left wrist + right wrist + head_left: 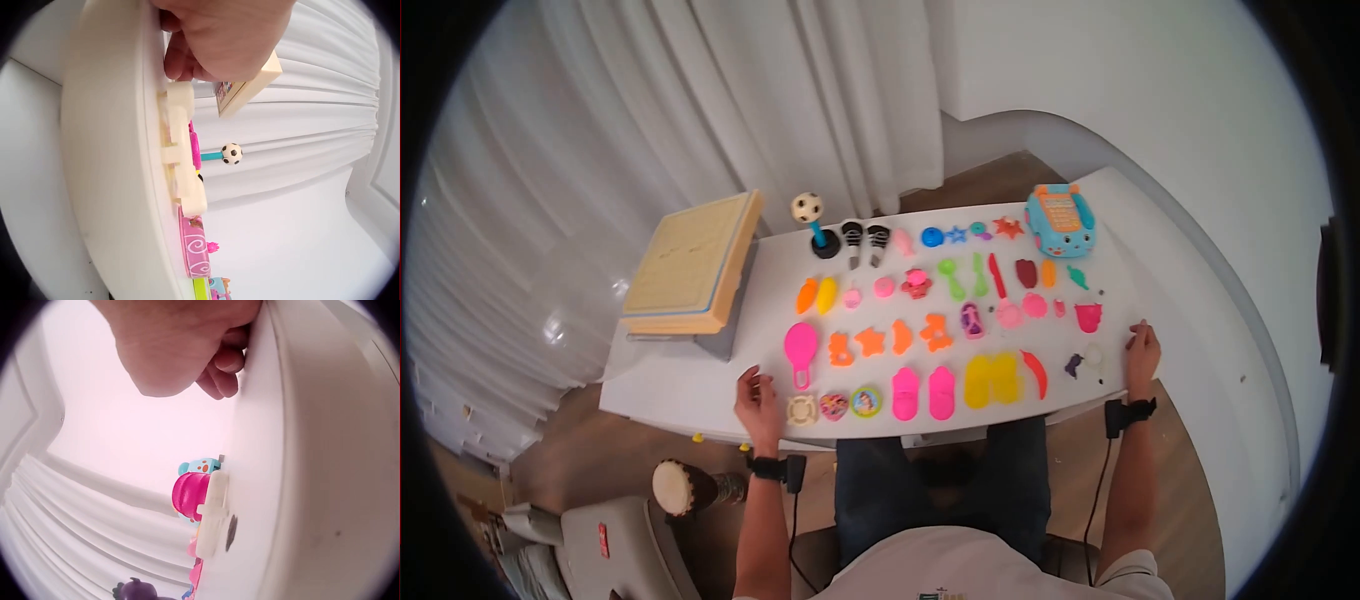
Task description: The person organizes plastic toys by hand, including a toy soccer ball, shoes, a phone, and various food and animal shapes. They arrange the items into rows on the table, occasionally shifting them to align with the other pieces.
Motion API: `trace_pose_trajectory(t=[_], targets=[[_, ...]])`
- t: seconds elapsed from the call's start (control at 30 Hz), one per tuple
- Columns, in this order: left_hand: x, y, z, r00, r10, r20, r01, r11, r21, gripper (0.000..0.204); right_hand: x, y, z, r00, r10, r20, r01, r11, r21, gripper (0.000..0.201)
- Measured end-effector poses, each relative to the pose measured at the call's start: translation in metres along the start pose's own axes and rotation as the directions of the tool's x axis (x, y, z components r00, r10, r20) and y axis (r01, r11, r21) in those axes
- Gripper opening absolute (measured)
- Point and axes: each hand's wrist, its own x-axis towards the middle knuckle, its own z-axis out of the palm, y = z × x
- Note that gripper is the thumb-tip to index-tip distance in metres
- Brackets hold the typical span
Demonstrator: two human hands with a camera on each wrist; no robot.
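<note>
My left hand (758,408) rests at the table's front left edge, fingers loosely curled and holding nothing. Just right of it lies a cream ring-shaped toy (802,410), also close by in the left wrist view (181,150), apart from the hand (228,37) or nearly touching. Beyond it are a heart-shaped pink toy (833,405) and a round green-rimmed one (866,401). My right hand (1142,358) rests on the table's right edge, fingers loosely bent with nothing in them. Nearest it are a whitish toy (1094,356) and a small purple piece (1073,366).
Rows of colourful toys cover the white table (700,385). A boxy cream board (690,265) stands at the left, a soccer ball on a stand (808,208) at the back, and a blue toy phone (1060,222) at the back right. A drum (673,487) is on the floor.
</note>
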Motion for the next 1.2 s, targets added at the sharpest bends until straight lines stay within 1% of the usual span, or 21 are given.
trace_pose_trajectory(t=[0.07,0.13,0.17,0.27,0.3,0.37,0.43,0.53,0.6,0.7,0.83,0.9,1.03,1.1,1.2], targets=[[-0.003,-0.002,-0.004,1.000,0.027,-0.010,-0.027,1.000,-0.005,0.025,-0.003,-0.004,0.002,1.000,0.009,-0.021,-0.009,1.000,-0.011,0.051],[-0.005,-0.003,-0.002,0.998,0.029,-0.051,-0.029,1.000,0.002,0.021,-0.006,-0.014,0.002,0.999,0.035,-0.041,-0.036,0.999,-0.027,0.050],[-0.004,-0.005,-0.002,0.999,0.010,-0.052,-0.008,0.999,0.034,0.020,-0.009,-0.021,0.001,0.998,0.043,-0.046,-0.044,0.999,-0.026,0.050],[-0.003,-0.013,0.001,0.994,0.095,-0.059,-0.088,0.989,0.121,0.019,-0.013,-0.028,-0.002,0.998,0.055,-0.035,-0.056,0.998,-0.030,0.047],[-0.002,-0.013,0.001,0.994,0.091,-0.059,-0.083,0.987,0.135,0.018,-0.013,-0.027,-0.002,0.997,0.061,-0.056,-0.064,0.997,-0.041,0.047],[-0.003,-0.010,0.001,0.994,0.099,-0.044,-0.091,0.985,0.147,0.019,-0.013,-0.026,-0.001,0.999,0.023,-0.040,-0.026,0.997,-0.069,0.047],[-0.004,-0.007,0.002,0.994,0.104,-0.023,-0.099,0.985,0.140,0.019,-0.013,-0.024,0.000,0.998,0.021,-0.051,-0.026,0.995,-0.092,0.047],[-0.005,-0.003,0.003,0.994,0.106,-0.028,-0.100,0.980,0.171,0.019,-0.016,-0.034,-0.002,0.998,0.037,-0.044,-0.042,0.992,-0.117,0.046],[-0.004,-0.004,0.004,0.992,0.122,-0.039,-0.113,0.978,0.176,0.018,-0.017,-0.037,-0.001,0.999,0.020,-0.047,-0.028,0.984,-0.177,0.045],[-0.005,-0.002,0.003,0.994,0.107,-0.029,-0.099,0.973,0.208,0.017,-0.019,-0.041,0.000,0.998,-0.022,-0.057,0.011,0.983,-0.182,0.043],[-0.006,0.001,0.004,0.993,0.111,-0.036,-0.102,0.974,0.201,0.016,-0.021,-0.047,-0.002,0.999,-0.023,-0.047,0.014,0.982,-0.186,0.041],[-0.006,-0.001,0.005,0.991,0.132,-0.028,-0.124,0.974,0.189,0.015,-0.021,-0.047,-0.001,0.998,-0.034,-0.052,0.024,0.982,-0.187,0.040],[-0.007,0.001,0.004,0.992,0.125,-0.023,-0.117,0.971,0.211,0.015,-0.021,-0.048,-0.001,0.998,-0.033,-0.049,0.023,0.980,-0.196,0.040],[-0.008,0.006,0.005,0.992,0.119,-0.030,-0.110,0.972,0.206,0.014,-0.022,-0.048,-0.002,0.998,-0.044,-0.051,0.034,0.979,-0.200,0.041],[-0.008,0.004,0.006,0.992,0.123,-0.042,-0.113,0.974,0.194,0.014,-0.021,-0.046,0.000,0.998,-0.042,-0.049,0.031,0.980,-0.198,0.042]])
